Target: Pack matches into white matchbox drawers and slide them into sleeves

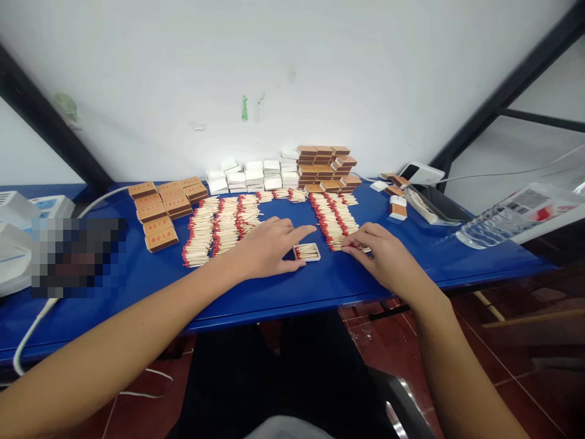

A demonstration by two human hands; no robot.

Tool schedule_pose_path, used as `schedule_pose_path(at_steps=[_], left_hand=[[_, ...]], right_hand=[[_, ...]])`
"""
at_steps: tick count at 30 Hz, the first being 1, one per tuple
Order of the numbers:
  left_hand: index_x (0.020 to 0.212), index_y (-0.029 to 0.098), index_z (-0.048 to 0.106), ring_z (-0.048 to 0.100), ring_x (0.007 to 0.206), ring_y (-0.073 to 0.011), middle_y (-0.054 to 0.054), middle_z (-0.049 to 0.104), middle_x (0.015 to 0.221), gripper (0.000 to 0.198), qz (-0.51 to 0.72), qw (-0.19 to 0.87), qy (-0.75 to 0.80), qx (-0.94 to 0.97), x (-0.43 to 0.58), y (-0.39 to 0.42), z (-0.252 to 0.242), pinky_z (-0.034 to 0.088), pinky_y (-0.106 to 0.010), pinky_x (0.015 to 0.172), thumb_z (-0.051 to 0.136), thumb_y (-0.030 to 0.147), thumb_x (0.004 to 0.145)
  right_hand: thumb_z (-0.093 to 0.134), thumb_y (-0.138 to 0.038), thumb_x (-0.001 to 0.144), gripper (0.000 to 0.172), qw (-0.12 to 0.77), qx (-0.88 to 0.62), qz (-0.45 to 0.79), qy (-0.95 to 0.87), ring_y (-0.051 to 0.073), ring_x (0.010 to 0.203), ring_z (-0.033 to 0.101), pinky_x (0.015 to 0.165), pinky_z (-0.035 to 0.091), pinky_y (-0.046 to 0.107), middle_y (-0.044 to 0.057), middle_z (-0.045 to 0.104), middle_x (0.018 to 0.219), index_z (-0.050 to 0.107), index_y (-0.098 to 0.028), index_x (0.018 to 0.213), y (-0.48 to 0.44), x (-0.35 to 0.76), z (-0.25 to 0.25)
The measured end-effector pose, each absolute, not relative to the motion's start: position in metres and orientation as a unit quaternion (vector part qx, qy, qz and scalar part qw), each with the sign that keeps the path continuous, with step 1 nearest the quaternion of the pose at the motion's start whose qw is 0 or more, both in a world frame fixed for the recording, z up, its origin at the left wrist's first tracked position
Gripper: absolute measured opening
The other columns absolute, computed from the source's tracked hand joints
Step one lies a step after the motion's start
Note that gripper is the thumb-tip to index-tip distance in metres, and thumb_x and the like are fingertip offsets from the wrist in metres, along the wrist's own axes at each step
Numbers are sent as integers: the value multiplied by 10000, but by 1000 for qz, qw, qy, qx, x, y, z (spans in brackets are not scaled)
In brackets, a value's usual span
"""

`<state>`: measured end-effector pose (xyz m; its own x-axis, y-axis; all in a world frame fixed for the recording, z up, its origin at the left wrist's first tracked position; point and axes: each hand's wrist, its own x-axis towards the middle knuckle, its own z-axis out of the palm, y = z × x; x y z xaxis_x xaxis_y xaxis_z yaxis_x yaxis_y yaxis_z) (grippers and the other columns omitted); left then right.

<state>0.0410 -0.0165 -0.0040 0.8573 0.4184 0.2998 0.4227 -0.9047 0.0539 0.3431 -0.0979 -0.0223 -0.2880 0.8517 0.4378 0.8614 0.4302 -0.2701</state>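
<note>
A small white matchbox tray [312,258] with some red-tipped matches in it lies on the blue table. My left hand [269,247] is at the tray's left end, thumb and forefinger spread on either side; whether they touch it I cannot tell. My right hand [377,250] is at the near end of the right-hand rows of matches [336,219], fingertips pinched on matches there. More long rows of matches [201,235] lie left of my left hand, partly covered by it. Short bundles [280,194] lie farther back.
White trays [253,177] and brown matchboxes [322,171] are stacked along the wall. More matchboxes [159,210] lie left. At right are a loose box [398,207], a black tray [441,204], a white device [423,172] and a clear plastic bottle [498,219]. A cable runs left.
</note>
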Motion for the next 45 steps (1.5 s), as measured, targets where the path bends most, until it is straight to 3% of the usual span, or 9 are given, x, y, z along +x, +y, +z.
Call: schedule_pose_path(at_steps=[20, 26, 37, 45], left_hand=[[1584, 169, 521, 680, 1070, -286, -112, 735, 1133, 644, -152, 13, -215, -965, 42, -17, -4, 500, -390, 995, 735, 418, 1031], [1576, 176, 524, 687, 1082, -281, -101, 734, 1117, 631, -163, 18, -206, -965, 42, -16, -4, 492, -382, 1001, 736, 407, 1029], [1562, 177, 540, 678, 1058, -285, -106, 730, 1122, 622, -148, 23, -216, -965, 43, -17, -2, 494, -380, 975, 740, 419, 1024], [1583, 169, 529, 681, 1089, -285, -108, 732, 1133, 642, -150, 22, -215, -965, 43, -17, -2, 490, -376, 999, 741, 417, 1030]], right_hand=[[582, -296, 1081, 163, 185, -557, 97, -804, 285, 1027, 654, 910, 556, 438, 91, 675, 1048, 674, -248, 956, -100, 339, -7], [540, -374, 1113, 235, 183, -569, 98, -795, 295, 1012, 647, 915, 542, 461, 109, 666, 1054, 634, -243, 942, -103, 329, -1], [549, -274, 1114, 121, 219, -500, 53, -836, 295, 1060, 640, 921, 521, 430, 104, 657, 1086, 587, -245, 1003, -100, 282, 7], [547, -338, 1120, 188, 210, -554, 27, -805, 296, 984, 619, 865, 503, 433, 89, 646, 1009, 606, -249, 965, -109, 332, -3]])
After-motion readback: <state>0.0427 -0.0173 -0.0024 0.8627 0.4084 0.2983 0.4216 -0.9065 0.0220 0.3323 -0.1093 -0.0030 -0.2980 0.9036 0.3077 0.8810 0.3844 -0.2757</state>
